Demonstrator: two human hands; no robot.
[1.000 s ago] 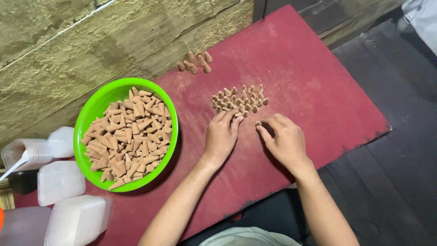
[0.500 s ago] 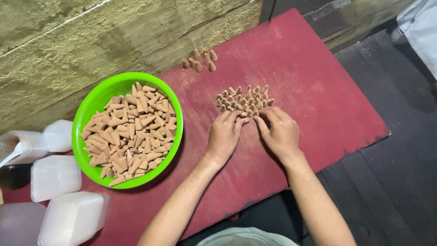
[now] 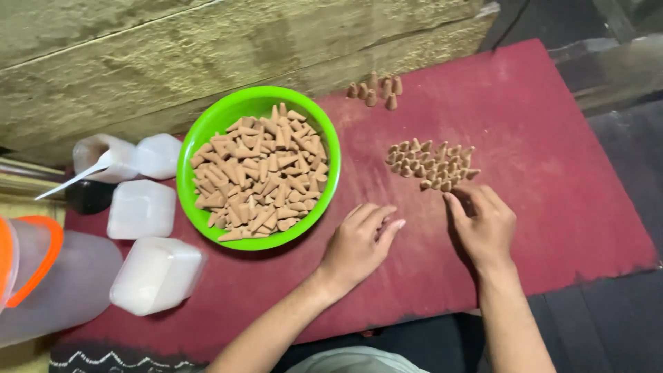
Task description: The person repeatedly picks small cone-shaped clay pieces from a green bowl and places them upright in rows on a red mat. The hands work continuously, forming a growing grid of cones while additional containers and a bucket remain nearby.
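I see left hand flat, palm down on red counter, fingers loosely spread, holding nothing | right hand palm down, fingers curled, tips just below upright cone cluster at centre-right, grip unclear | green bowl of cones, centre-left

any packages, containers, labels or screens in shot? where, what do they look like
No labels, signs or screens show.
Three lidded tubs: left on the red mat, squarish, translucent white.
Open tub: far left, translucent, white spoon inside.
Large jug: lower left, cloudy plastic, orange handle.
Green bowl: round, full of brown cones.
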